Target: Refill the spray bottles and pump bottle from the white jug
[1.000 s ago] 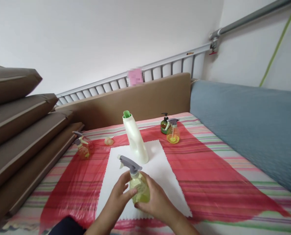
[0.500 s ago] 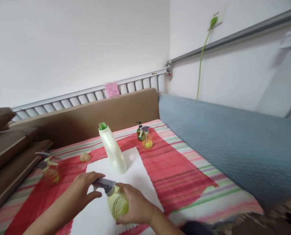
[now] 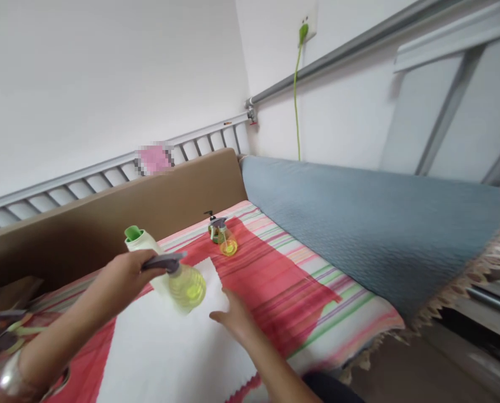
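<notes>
My left hand [image 3: 126,274] is closed round the grey trigger head of a small spray bottle [image 3: 185,285] with yellow-green liquid, holding it lifted above the white cloth [image 3: 166,347]. My right hand [image 3: 234,314] hovers just right of the bottle with fingers stretched out, holding nothing. Behind the lifted bottle stands a tall white bottle with a green cap [image 3: 137,238], partly hidden by my left hand.
A red plastic sheet [image 3: 275,280] covers a striped bed. Another spray bottle with yellow liquid [image 3: 227,240] and a dark green pump bottle stand at the back. A blue blanket [image 3: 359,218] lies to the right, a brown headboard [image 3: 107,224] behind. The bed edge drops off at right.
The spray bottle passed from my right hand to my left, which lifted it by the head. My right hand let go and opened. The camera view swung right.
</notes>
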A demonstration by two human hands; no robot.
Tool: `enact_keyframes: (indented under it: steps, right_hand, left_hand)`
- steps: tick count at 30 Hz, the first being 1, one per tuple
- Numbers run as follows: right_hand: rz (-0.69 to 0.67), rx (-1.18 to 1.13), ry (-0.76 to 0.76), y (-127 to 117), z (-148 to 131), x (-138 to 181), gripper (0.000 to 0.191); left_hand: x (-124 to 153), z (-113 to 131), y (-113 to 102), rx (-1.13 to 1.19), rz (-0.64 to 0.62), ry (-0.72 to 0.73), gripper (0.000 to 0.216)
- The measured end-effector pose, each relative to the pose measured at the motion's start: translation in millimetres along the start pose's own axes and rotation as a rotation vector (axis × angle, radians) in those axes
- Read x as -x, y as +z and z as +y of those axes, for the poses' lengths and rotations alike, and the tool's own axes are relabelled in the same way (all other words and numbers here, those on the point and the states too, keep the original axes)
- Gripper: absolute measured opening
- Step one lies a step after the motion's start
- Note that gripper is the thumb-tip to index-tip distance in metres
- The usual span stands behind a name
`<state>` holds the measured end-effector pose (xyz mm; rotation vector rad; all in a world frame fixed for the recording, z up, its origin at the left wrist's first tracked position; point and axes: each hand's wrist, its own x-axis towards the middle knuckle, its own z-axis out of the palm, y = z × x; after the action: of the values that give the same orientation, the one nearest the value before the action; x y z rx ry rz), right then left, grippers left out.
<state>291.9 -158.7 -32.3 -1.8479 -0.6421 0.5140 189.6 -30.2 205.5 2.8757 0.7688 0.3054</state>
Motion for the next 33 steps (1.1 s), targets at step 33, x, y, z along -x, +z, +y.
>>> enact_keyframes:
  steps: [33]
  right_hand:
    - [-0.417, 0.1, -0.12, -5, -23, 39, 0.059]
  left_hand:
    - [-165, 85, 141, -0.122, -0.095, 0.114, 0.021]
